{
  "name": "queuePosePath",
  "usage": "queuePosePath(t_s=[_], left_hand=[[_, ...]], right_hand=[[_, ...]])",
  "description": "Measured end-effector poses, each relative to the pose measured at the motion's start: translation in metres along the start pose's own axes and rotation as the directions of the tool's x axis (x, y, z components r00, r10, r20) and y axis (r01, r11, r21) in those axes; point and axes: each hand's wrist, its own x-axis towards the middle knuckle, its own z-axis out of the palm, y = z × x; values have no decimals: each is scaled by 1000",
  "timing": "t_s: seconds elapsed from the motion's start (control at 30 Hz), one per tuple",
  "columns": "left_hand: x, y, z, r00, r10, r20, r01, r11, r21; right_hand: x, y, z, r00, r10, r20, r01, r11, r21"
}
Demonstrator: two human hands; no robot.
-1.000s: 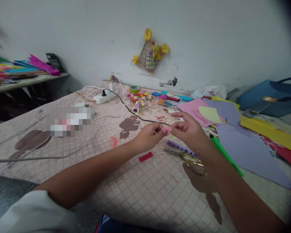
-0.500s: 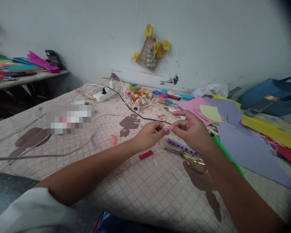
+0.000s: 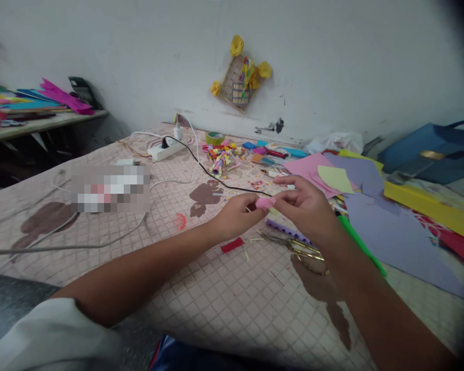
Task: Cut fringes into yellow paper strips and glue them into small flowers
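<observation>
A small pink piece (image 3: 263, 203), seemingly paper, is held between the fingertips of both hands above the table. My left hand (image 3: 239, 215) pinches its left side, fingers closed. On its right side, my right hand (image 3: 303, 206) grips it with thumb and forefinger, the other fingers curled loosely. Just below the hands lie a purple strip with a scalloped edge (image 3: 288, 232) and gold-handled scissors (image 3: 307, 251). A short red strip (image 3: 232, 245) rests on the patterned tablecloth under my left hand.
Colourful scraps (image 3: 224, 157), a tape roll (image 3: 215, 138) and a power strip (image 3: 168, 150) with cables are at the back. Purple sheets (image 3: 402, 242), a green stick (image 3: 361, 245) and a blue bag (image 3: 429, 154) stand right. A black cable runs behind my hands.
More of the pink piece now shows between my fingertips, looking flatter and wider. Both hands stay nearly in place, and the view has shifted slightly.
</observation>
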Motion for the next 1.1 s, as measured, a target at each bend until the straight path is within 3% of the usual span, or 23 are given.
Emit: queuePosePath(t_s=[0.17, 0.47, 0.8, 1.1], left_hand=[[-1, 2, -1, 1000, -23, 20, 23, 1000, 19], [0, 0, -1, 998, -10, 61, 11, 1000, -17], [1, -1, -1, 999, -30, 19, 31, 999, -41], [1, 2, -3, 1000, -16, 18, 17, 998, -57]], right_hand=[[-1, -1, -2, 997, 30, 67, -30, 1000, 0], [0, 1, -6, 996, -3, 89, 7, 999, -49], [-1, 3, -6, 998, -9, 65, 12, 999, -44], [-3, 0, -4, 990, 11, 139, -16, 999, 32]])
